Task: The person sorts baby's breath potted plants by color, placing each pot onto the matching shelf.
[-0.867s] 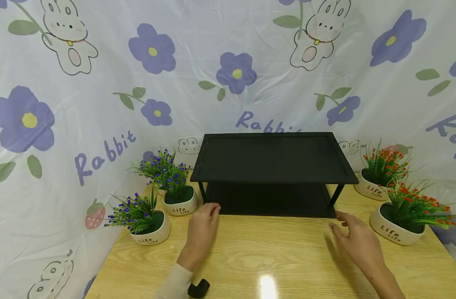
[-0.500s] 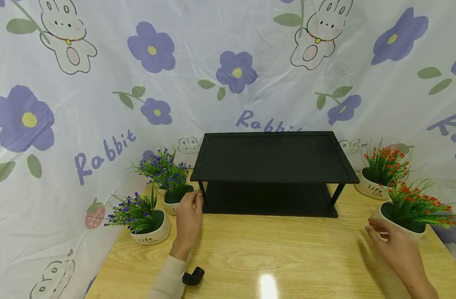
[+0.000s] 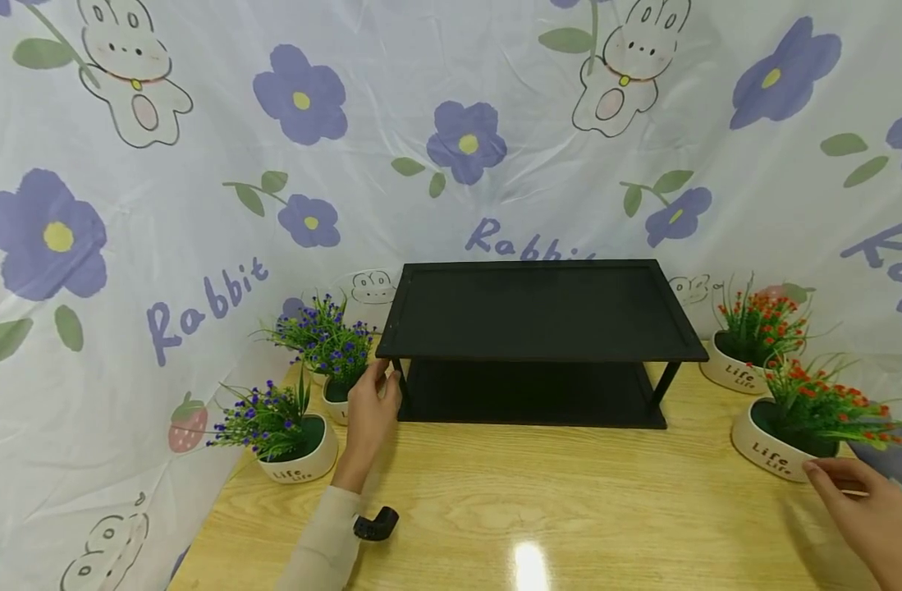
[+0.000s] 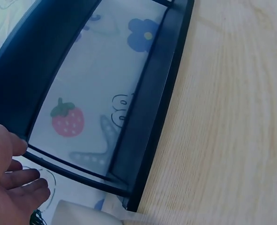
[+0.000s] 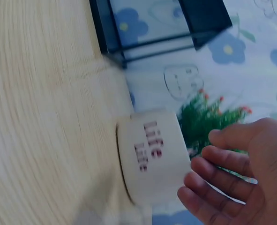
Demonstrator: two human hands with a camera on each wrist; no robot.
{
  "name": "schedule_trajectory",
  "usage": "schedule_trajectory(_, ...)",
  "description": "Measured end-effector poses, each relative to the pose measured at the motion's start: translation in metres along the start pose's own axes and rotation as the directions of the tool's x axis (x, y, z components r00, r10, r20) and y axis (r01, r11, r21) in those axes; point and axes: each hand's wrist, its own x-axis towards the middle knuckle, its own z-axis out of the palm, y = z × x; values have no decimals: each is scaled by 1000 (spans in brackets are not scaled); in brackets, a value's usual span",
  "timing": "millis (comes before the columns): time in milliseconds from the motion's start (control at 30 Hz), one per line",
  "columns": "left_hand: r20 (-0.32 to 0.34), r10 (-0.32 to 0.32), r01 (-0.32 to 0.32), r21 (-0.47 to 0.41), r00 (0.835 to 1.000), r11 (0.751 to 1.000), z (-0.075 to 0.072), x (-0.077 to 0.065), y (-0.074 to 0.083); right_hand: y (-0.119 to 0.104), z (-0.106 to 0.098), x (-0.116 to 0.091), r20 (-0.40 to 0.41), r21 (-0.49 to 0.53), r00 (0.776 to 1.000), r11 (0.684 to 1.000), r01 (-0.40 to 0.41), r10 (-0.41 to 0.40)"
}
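A black two-tier shelf (image 3: 532,316) stands on the wooden table against the cloth backdrop. My left hand (image 3: 373,410) is at its front left post, just under the corner of the upper board. In the left wrist view the thumb of this hand (image 4: 11,180) meets that corner, while the other fingers hang loosely curled beside the post. My right hand (image 3: 864,513) is by the front right white pot (image 3: 764,443) of red flowers. Relaxed fingers of the right hand (image 5: 236,173) lie near the pot's rim in the right wrist view; whether they touch it I cannot tell.
Behind that pot stands another white pot (image 3: 734,369) with red flowers. Purple-flowered pots line the left side, one at the front (image 3: 303,464) and one close to my left hand (image 3: 336,413). A patterned cloth (image 3: 391,74) hangs behind and at the sides.
My left hand has moved from the shelf's lower front edge left and up to the post. My right hand has left the shelf's right corner and moved right and nearer. The shelf has not moved.
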Motion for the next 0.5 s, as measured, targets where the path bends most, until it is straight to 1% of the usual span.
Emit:
schedule_trajectory(67, 10, -34, 34, -40, 999, 999, 2, 4, -1, 4, -2, 1, -4, 34, 993, 993, -115, 115)
schedule_trajectory(133, 17, -59, 60, -76, 998, 995, 5, 6, -2, 11, -2, 4, -3, 80, 976, 973, -216, 217)
schedule_trajectory(167, 18, -69, 71, -96, 997, 993, 6, 8, -3, 15, 0, 6, -6, 96, 967, 963, -252, 254)
schedule_trajectory(200, 17, -79, 80, -116, 997, 990, 8, 9, -4, 21, 1, 8, 0, 121, 963, 956, -269, 271)
schedule_trajectory(233, 18, -81, 82, -130, 997, 988, 9, 10, -5, 28, 4, 10, -7, 138, 962, 953, -268, 272)
schedule_trajectory(300, 23, -78, 80, -144, 997, 986, 11, 12, -8, 39, 7, 14, 10, 197, 976, 956, -217, 219)
schedule_trajectory(333, 26, -76, 79, -149, 997, 986, 12, 13, -9, 44, 8, 17, 30, 222, 983, 958, -182, 180)
schedule_trajectory(367, 29, -78, 81, -150, 997, 985, 13, 14, -10, 48, 9, 19, 61, 240, 987, 958, -159, 149)
schedule_trajectory(433, 33, -81, 86, -152, 996, 985, 14, 15, -11, 51, 9, 23, 148, 274, 984, 953, -133, 95)
schedule_trajectory(467, 34, -86, 90, -152, 996, 984, 15, 17, -12, 51, 7, 24, 195, 297, 978, 947, -126, 69)
schedule_trajectory(500, 30, -94, 97, -156, 995, 983, 16, 17, -12, 51, 8, 26, 229, 300, 971, 945, -131, 62)
